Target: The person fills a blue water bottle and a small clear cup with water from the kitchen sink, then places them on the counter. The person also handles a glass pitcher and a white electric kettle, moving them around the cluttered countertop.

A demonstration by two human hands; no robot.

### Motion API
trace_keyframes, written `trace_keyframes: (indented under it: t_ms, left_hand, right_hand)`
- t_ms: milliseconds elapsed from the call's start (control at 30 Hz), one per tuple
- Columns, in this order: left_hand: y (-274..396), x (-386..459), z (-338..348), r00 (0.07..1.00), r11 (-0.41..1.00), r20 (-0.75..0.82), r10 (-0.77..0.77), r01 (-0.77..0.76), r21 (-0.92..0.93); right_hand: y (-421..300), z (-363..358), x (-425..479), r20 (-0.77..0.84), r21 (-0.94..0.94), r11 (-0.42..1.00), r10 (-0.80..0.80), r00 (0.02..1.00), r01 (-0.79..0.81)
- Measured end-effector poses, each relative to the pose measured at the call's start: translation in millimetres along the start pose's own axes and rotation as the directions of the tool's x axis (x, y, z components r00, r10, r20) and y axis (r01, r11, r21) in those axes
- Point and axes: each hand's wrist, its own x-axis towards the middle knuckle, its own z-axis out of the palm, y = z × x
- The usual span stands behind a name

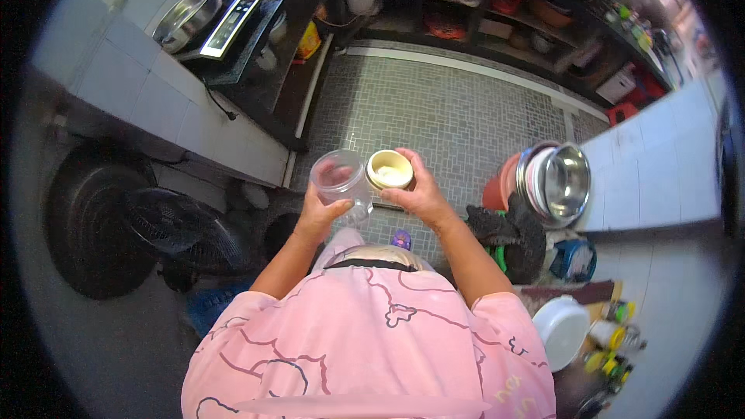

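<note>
My left hand [323,209] is wrapped around a clear plastic jar [349,192], whose round mouth faces up and shows no lid. Some fingers show through its clear wall. Close beside it, my right hand [424,189] grips a small cream-coloured round container [390,169], seen from above with its top open. Something pale lies at the bottom of it, too unclear to name. Both things are held in front of my body above the floor. I cannot tell whether their rims touch.
A steel pot [189,16] and an induction cooker [233,23] stand on the dark counter at left. Stacked metal basins [563,180] rest at right. A black fan [180,227] is at lower left. Several jars [608,334] and a white basin [561,331] lie lower right. Mosaic tiles cover the floor [430,105].
</note>
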Motion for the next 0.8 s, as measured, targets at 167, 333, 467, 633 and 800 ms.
trace_keyframes:
  t_ms: [167,333,467,633,800]
  left_hand:
    - [9,70,1,0.993,0.998,-0.096,0.062,-0.062,0.006]
    - [7,170,8,0.998,0.999,-0.044,0.035,-0.034,0.037]
    - [-2,274,8,0.999,0.989,0.05,0.004,-0.011,0.147]
    - [39,405,10,0.993,0.88,0.043,0.114,-0.121,0.46]
    - [87,541,-10,0.92,0.535,0.036,0.39,-0.259,0.804]
  right_hand:
    - [-24,-43,73,0.197,0.116,0.978,0.147,0.969,-0.172]
    - [-14,-87,152,0.08,0.179,0.984,-0.004,0.997,-0.01]
    - [-28,-126,217,-0.036,0.169,0.985,-0.017,0.999,0.023]
    - [-61,-156,325,-0.265,0.051,0.988,-0.125,0.956,0.144]
    - [-108,-195,409,-0.356,-0.305,0.923,-0.341,0.87,0.236]
